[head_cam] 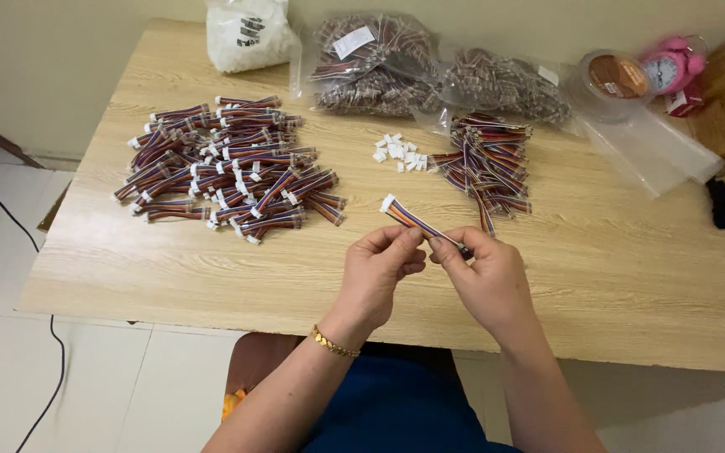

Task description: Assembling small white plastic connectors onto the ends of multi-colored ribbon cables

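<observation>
Both hands work above the near edge of the light wood-grain table [614, 277], close to its middle. The left hand [379, 268] is closed in a pinch on the short multicoloured ribbon cable with a white plastic connector on its far end [409, 216]; thumb and fingers clamp the cable near its midpoint. The right hand [484, 277] is closed on the near end of the same cable, which is hidden between its fingertips. The cable is held off the surface, tilted, with the white connector pointing toward the far left corner. A gold chain bracelet [334, 343] sits on the left wrist.

Toward the left edge lies a large pile of finished ribbon cables with white connectors at the ends [228, 164]. Just beyond the hands lies a smaller bundle of ribbon cables [488, 159], and a small heap of loose white plastic connectors [400, 153] lies just beside it on its left. Along the far edge stand a clear bag of white parts [249, 33] and clear bags of cables [371, 63]. At the far right corner stands a pink alarm clock [669, 65].
</observation>
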